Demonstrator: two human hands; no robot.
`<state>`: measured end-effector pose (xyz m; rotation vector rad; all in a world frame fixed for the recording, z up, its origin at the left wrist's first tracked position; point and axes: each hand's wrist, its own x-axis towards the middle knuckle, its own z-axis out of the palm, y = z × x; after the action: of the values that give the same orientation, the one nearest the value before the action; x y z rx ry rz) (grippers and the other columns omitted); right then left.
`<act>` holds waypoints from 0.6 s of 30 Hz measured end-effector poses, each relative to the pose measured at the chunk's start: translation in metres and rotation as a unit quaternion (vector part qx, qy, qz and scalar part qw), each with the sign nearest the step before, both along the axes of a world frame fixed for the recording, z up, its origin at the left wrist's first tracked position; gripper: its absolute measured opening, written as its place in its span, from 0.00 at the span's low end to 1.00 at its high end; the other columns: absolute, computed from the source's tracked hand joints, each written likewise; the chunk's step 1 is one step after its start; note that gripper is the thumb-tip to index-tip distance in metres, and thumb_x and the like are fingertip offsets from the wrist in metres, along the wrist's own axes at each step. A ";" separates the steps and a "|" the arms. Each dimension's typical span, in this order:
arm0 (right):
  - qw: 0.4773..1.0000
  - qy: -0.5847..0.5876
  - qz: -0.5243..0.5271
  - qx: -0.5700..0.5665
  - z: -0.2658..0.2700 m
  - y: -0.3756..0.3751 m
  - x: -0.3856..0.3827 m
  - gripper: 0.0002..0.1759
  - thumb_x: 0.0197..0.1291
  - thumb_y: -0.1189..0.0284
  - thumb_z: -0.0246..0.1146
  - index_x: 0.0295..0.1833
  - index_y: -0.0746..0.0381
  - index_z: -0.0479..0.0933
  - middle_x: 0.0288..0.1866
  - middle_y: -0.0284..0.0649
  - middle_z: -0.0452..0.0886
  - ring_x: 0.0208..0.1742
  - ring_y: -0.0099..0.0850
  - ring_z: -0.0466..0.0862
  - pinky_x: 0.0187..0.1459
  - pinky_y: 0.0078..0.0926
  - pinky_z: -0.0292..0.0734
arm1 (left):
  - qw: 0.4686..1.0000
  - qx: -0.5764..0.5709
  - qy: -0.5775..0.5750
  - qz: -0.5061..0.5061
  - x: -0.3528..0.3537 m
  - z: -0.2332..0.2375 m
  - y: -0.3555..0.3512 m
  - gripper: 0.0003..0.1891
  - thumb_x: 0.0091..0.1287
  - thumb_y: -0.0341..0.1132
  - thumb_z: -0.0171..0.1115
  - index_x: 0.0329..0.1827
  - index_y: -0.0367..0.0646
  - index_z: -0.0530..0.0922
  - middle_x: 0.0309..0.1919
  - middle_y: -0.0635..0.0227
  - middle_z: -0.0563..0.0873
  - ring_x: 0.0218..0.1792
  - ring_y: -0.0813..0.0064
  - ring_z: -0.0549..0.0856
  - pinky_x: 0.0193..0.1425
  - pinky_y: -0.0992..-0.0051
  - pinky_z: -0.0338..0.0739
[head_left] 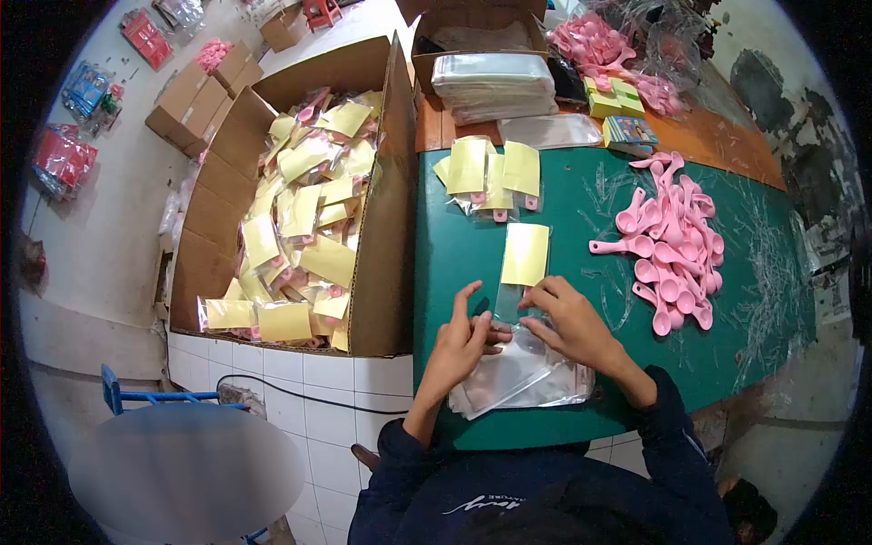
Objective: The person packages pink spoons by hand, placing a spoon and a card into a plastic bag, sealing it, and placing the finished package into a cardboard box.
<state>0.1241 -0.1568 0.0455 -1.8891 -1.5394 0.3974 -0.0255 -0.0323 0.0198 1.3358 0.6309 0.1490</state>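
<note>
Left hand (461,345): fingers apart, over clear plastic bags (513,386) near front edge of counter (565,193)
Right hand (572,322): at lower end of bagged yellow card (526,255); grip I cannot tell
Pink scoops (672,238): heaped toward right edge

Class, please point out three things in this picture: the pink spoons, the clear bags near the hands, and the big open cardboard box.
Pink spoons (670,232): head view, near the heap's middle.
Clear bags (522,381): head view, on their plastic surface.
Cardboard box (386,254): head view, on a side wall.
</note>
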 end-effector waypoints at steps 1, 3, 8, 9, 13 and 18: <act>1.000 0.006 -0.007 0.003 -0.001 0.002 -0.001 0.10 0.50 0.74 0.64 0.40 0.63 0.75 0.41 0.44 0.73 0.45 0.41 0.75 0.46 0.34 0.72 | 1.000 0.006 -0.002 -0.010 0.001 0.000 0.001 0.24 0.70 0.27 0.45 0.68 0.42 0.51 0.37 0.55 0.84 0.38 0.69 0.86 0.39 0.72 0.83; 1.000 0.018 0.008 0.012 -0.003 0.005 -0.006 0.10 0.50 0.74 0.63 0.39 0.64 0.75 0.39 0.44 0.73 0.44 0.41 0.75 0.45 0.34 0.72 | 0.999 0.019 -0.007 -0.029 0.001 0.000 0.002 0.25 0.70 0.26 0.45 0.69 0.44 0.50 0.38 0.54 0.83 0.39 0.70 0.85 0.41 0.72 0.83; 0.999 0.037 0.020 -0.002 -0.013 0.007 -0.010 0.11 0.50 0.72 0.64 0.38 0.63 0.73 0.37 0.46 0.72 0.44 0.44 0.73 0.45 0.38 0.71 | 0.998 0.055 -0.009 -0.026 0.001 -0.004 0.001 0.24 0.68 0.26 0.47 0.66 0.42 0.55 0.37 0.56 0.84 0.38 0.71 0.86 0.41 0.72 0.83; 0.999 0.040 0.021 -0.003 -0.014 0.008 -0.009 0.11 0.50 0.72 0.64 0.37 0.63 0.72 0.37 0.46 0.71 0.44 0.44 0.73 0.45 0.38 0.70 | 0.999 0.044 -0.015 -0.021 0.001 -0.006 0.001 0.23 0.68 0.26 0.47 0.66 0.42 0.56 0.37 0.55 0.84 0.39 0.71 0.86 0.42 0.72 0.83; 0.998 0.054 0.037 -0.004 -0.014 0.009 -0.010 0.10 0.50 0.72 0.64 0.35 0.64 0.72 0.36 0.46 0.71 0.42 0.44 0.73 0.43 0.39 0.70 | 0.999 -0.026 -0.029 -0.012 -0.001 -0.008 0.002 0.24 0.69 0.28 0.47 0.68 0.43 0.54 0.37 0.56 0.84 0.38 0.72 0.85 0.42 0.72 0.82; 0.998 -0.016 0.058 0.024 -0.013 0.011 -0.015 0.10 0.48 0.72 0.64 0.34 0.63 0.71 0.34 0.44 0.70 0.41 0.42 0.73 0.44 0.37 0.69 | 0.994 -0.100 -0.035 0.004 -0.001 -0.012 0.003 0.27 0.70 0.29 0.49 0.70 0.45 0.52 0.35 0.59 0.84 0.37 0.73 0.84 0.43 0.73 0.81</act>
<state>0.1090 -0.1460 0.0328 -1.7832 -1.6719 0.3802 -0.0269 -0.0290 0.0074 1.1293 0.5767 0.1357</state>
